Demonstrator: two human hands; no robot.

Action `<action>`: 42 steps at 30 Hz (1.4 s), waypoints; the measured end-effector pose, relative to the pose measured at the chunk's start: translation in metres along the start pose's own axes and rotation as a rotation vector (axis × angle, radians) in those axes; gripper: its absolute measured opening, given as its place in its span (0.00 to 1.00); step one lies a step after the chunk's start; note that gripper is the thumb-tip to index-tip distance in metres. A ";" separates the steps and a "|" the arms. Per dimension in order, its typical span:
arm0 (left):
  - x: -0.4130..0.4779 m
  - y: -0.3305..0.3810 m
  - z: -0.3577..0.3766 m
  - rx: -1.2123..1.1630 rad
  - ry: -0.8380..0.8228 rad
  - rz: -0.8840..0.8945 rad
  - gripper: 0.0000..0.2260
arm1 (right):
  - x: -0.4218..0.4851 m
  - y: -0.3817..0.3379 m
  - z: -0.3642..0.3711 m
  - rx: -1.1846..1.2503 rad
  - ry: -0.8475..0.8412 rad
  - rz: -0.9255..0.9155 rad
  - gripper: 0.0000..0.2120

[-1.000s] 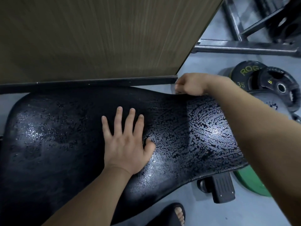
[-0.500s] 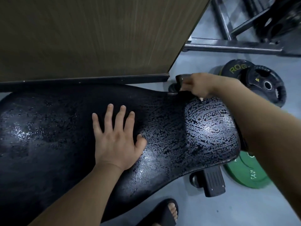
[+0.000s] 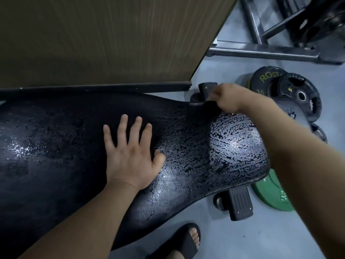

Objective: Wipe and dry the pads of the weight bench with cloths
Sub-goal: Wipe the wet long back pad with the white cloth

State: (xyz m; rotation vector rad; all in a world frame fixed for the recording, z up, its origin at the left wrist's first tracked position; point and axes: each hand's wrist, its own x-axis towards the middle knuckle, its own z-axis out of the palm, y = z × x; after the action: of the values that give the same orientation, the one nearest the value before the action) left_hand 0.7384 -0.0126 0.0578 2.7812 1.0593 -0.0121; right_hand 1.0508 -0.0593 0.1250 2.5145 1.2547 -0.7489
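Note:
The black bench pad (image 3: 56, 146) fills the left and middle and is wet, with beaded droplets thickest on its narrow right end (image 3: 235, 146). My left hand (image 3: 130, 156) lies flat on the middle of the pad with its fingers spread. At the pad's far edge, my right hand (image 3: 227, 100) is curled into a fist around what looks like a dark cloth (image 3: 211, 107). The cloth is hard to tell apart from the black pad.
A wood-grain panel (image 3: 102, 40) with a dark base strip stands right behind the pad. Black weight plates (image 3: 291, 92) and a green plate (image 3: 270, 193) lie on the grey floor at right. A steel rack frame (image 3: 261, 51) is behind them. The bench foot (image 3: 239, 204) and my sandalled foot (image 3: 186, 242) are below.
My right fist has slid rightward along the pad's far edge toward its narrow end. My left hand has stayed flat on the pad. The view has shifted slightly.

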 end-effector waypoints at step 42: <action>0.002 0.002 0.002 0.013 0.024 0.008 0.32 | 0.015 0.080 0.000 0.116 -0.075 0.355 0.13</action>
State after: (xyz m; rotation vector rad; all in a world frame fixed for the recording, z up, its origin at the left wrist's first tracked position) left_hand 0.7416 -0.0129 0.0562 2.8042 1.0575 0.0151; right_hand 1.1216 -0.0980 0.1154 2.6677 0.7288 -0.8365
